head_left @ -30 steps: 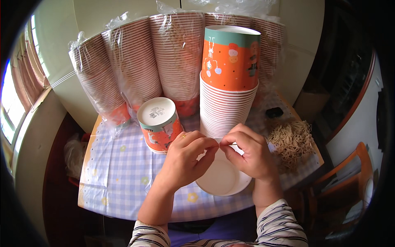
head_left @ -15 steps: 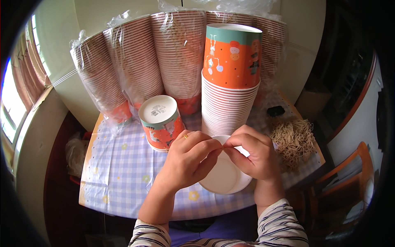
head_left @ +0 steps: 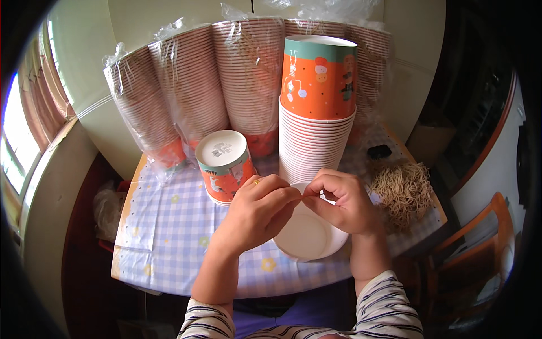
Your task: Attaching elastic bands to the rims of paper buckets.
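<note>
the right hand point(head_left: 341, 202) edged toward the left hand point(head_left: 258, 210); both pinch, contents unclear, above a bowl point(head_left: 307, 240); a cup point(head_left: 227, 169) beyond bears illegible print.

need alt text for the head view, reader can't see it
A person's left hand and right hand pinch close together above an open white tub on a checked tablecloth; anything between them is too small to tell. Behind stand stacked upside-down orange tubs and plastic-wrapped stacks; beige strings lie tangled at right.
</note>
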A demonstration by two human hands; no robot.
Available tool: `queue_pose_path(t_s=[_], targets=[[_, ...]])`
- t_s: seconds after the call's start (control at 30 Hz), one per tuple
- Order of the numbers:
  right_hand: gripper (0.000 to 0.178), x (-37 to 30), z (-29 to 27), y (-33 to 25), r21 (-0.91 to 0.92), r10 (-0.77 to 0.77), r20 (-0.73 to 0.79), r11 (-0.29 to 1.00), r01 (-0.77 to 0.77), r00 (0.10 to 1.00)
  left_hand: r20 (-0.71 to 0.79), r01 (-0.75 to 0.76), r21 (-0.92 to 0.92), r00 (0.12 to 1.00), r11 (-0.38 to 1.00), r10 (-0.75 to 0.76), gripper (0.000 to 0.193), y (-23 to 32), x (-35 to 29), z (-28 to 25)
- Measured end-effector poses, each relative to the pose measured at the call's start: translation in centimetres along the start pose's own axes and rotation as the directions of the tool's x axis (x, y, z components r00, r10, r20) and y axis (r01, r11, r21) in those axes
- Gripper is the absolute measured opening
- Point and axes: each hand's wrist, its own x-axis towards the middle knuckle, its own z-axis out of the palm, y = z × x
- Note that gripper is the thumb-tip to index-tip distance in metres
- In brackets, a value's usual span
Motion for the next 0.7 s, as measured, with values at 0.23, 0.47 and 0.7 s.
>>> queue_pose_path(t_s=[0.23, 0.47, 0.7], targets=[[0.006, -0.1, 1.3, 4.0, 0.131, 0.218, 0.061, 0.966, -0.224, 0.974, 0.061, 0.486, -0.305, 0.868, 0.819, -0.493, 0.02, -2.3, -1.6, 0.9], [0.01, 0.6, 3.3, 5.5, -0.244, 0.295, 0.22, 0.939, -0.24, 0.93, 0.188, 0.701, -0.566, 0.622, 0.434, -0.76, 0.017, -7.1, -8.7, 3.6], [0.01, 0.8, 4.5, 6.4, -0.379, 0.294, 0.214, 0.904, -0.198, 0.931, 0.274, 0.649, -0.65, 0.685, 0.395, -0.675, 0.02, -7.4, -8.9, 4.7]])
